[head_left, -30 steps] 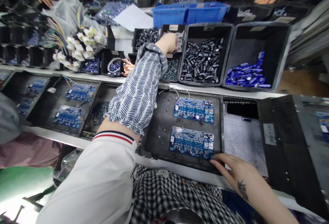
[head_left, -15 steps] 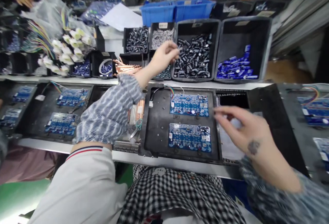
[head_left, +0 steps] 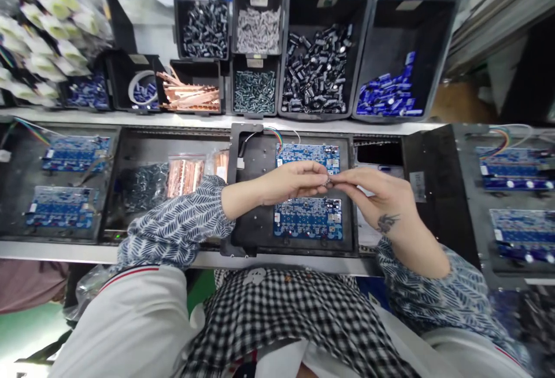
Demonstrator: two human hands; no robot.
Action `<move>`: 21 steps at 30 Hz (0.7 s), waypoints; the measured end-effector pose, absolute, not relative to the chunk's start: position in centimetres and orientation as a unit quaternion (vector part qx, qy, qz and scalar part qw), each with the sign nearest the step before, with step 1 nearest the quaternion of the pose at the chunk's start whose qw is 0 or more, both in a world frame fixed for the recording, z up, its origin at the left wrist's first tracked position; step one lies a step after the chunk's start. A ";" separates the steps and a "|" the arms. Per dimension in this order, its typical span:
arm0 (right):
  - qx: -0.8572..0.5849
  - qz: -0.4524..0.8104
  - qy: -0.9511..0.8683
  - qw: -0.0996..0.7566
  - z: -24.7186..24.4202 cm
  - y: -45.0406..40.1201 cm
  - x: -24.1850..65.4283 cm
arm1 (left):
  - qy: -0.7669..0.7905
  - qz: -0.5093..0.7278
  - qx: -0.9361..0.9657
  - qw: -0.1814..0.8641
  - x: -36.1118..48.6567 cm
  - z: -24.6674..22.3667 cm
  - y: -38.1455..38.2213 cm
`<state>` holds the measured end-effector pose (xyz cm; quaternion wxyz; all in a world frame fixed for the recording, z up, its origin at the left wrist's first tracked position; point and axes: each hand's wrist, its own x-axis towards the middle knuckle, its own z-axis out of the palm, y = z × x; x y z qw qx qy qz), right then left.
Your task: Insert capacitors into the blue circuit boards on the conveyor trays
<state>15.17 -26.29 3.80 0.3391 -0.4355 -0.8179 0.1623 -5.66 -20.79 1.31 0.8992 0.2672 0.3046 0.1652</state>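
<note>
My left hand is closed over the middle tray, its fingertips around something too small to make out. Meeting it fingertip to fingertip is my right hand, pinched, with the same tiny item hidden between them. Both hands are above the gap between two blue circuit boards. The upper board is partly covered by the left hand, while the lower board shows most of its surface. Both boards lie in a black tray, with coloured wires at the upper board's top left corner.
Behind the tray stand bins of black capacitors, blue capacitors, small grey parts and green parts. Copper strips fill another bin. Trays with boards flank the middle one, and bagged copper pieces lie left.
My left hand has come back from the bins to above the boards. My right hand has moved left to meet it. The view has tilted down and shifted.
</note>
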 end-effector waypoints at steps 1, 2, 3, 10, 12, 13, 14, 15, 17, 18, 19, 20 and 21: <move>-0.422 0.144 -0.831 0.333 3.8 -26.5 15.3 | 0.296 0.148 0.251 0.910 -5.7 1.2 -20.8; -0.410 0.124 -0.842 0.327 3.7 -26.7 15.4 | 0.288 0.132 0.236 0.919 -5.8 1.1 -20.8; -0.399 0.102 -0.852 0.322 3.6 -26.8 15.5 | 0.278 0.118 0.221 0.927 -5.9 1.0 -20.9; -0.386 0.034 -0.850 0.357 3.1 -26.6 15.7 | 0.191 0.095 0.158 0.964 -6.1 1.0 -21.2; -0.402 0.034 -0.823 0.400 3.0 -26.4 16.0 | 0.175 0.103 0.149 0.968 -6.2 1.0 -21.1; -0.406 0.028 -0.805 0.432 2.8 -26.1 16.2 | 0.176 0.107 0.146 0.968 -6.2 1.1 -21.0; -0.418 0.021 -0.784 0.458 2.5 -25.7 16.5 | 0.182 0.111 0.146 0.966 -6.2 1.1 -20.9; -0.442 0.016 -0.762 0.473 2.1 -25.2 16.8 | 0.194 0.114 0.149 0.963 -6.2 1.2 -20.8; -0.521 0.021 -0.719 0.459 0.7 -23.8 17.6 | 0.229 0.122 0.160 0.953 -6.0 1.2 -20.6; -0.564 0.034 -0.702 0.433 -0.2 -23.0 18.0 | 0.248 0.126 0.166 0.946 -5.9 1.3 -20.5; -0.595 0.054 -0.696 0.399 -1.2 -22.3 18.4 | 0.267 0.130 0.173 0.939 -5.8 1.3 -20.5; -0.615 0.072 -0.694 0.368 -2.1 -21.6 18.7 | 0.285 0.136 0.179 0.932 -5.7 1.3 -20.5; -0.626 0.085 -0.695 0.344 -3.0 -21.2 18.9 | 0.301 0.143 0.185 0.925 -5.5 1.2 -20.5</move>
